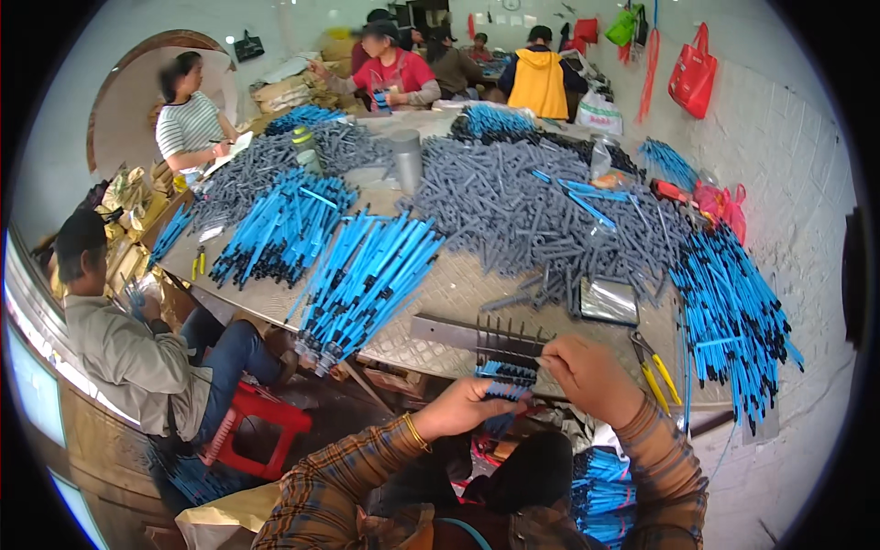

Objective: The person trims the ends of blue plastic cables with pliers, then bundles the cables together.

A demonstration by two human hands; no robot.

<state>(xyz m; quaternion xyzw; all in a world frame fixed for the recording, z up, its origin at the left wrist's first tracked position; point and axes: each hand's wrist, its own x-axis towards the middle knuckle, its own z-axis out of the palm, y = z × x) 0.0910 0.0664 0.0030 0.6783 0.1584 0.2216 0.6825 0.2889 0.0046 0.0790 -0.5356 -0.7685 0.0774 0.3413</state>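
Observation:
In my left hand [466, 406], just off the table's near edge, is a small bundle of blue sticks with black ends [506, 372]. The thumb and fingers are wrapped round it. A flat metal bar [443, 331] with several upright pins sits at the edge, right behind the bundle. My right hand [591, 374] is closed in a pinch at the bar's right end, beside the bundle. Whatever lies between its fingertips is too small or hidden to name. Yellow-handled pliers [656, 371] lie right of my right hand, and a clear-topped flat box [609, 301] lies beyond it.
Grey plastic parts [513, 197] are heaped across the table. Blue sticks with black ends lie in a fan [371, 280] at left and a pile [733, 316] at right. A metal flask [406, 160] stands among them. A seated person [137, 339] works at left; other people are beyond the table.

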